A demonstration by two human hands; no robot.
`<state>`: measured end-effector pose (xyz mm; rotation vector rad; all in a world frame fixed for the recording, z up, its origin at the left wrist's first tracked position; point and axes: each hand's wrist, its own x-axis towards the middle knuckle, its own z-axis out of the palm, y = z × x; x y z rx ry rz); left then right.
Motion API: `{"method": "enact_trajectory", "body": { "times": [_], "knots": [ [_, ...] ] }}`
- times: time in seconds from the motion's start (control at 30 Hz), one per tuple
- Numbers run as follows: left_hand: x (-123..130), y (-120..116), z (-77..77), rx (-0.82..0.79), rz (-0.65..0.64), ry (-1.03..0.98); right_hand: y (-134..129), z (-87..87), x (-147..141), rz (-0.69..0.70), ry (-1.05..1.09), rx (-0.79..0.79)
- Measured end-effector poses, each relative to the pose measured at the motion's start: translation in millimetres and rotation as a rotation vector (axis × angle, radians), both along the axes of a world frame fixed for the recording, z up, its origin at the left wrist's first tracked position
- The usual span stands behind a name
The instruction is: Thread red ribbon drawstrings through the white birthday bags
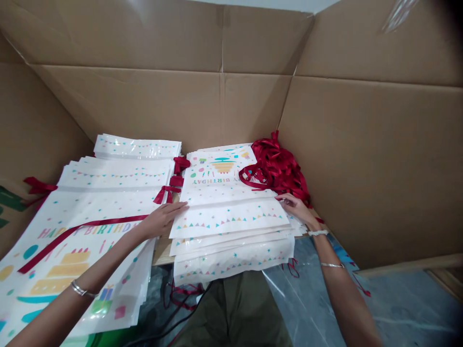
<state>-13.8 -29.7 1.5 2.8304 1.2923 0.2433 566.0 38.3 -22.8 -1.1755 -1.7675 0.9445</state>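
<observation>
A stack of white sheets printed with a birthday cake and bunting lies before me, the top sheet [224, 219] folded across its near part. My left hand [164, 219] pinches that sheet's left edge at the fold, fingers together and thumb hidden. At the opposite edge, my right hand [296, 209] is closed on the fold's corner with its fingertips. A loose dark red ribbon [87, 224] runs across the left stack to my left wrist. Another ribbon coil [255, 177] rests on the top sheet's far right part.
On the left lies a larger stack of matching birthday sheets [108, 202], with red ribbon bows [168, 193] along its edge. A heap of red ribbon [280, 166] sits at the back right. Cardboard walls [162, 101] enclose the back and sides. Grey marbled floor [304, 294] shows below.
</observation>
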Motion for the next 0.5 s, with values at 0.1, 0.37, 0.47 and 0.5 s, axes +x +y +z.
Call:
{"method": "enact_trajectory", "body": {
  "times": [0.1, 0.37, 0.47, 0.5],
  "knots": [
    [-11, -4, 6.0, -0.054, -0.011, -0.012, -12, 7.6, -6, 0.004, -0.053, 0.101],
    [-8, -28, 23.5, -0.085, 0.196, -0.292, -43, 51.3, -34, -0.144, -0.006, 0.267],
    [-24, -36, 69.4, 0.108, 0.474, -0.489, -61, 101.2, -41, -0.155, 0.01, 0.38],
    [-33, -38, 90.0, 0.207, 0.622, -0.545, -68, 123.7, -41, -0.18, 0.025, 0.427]
  ]
}}
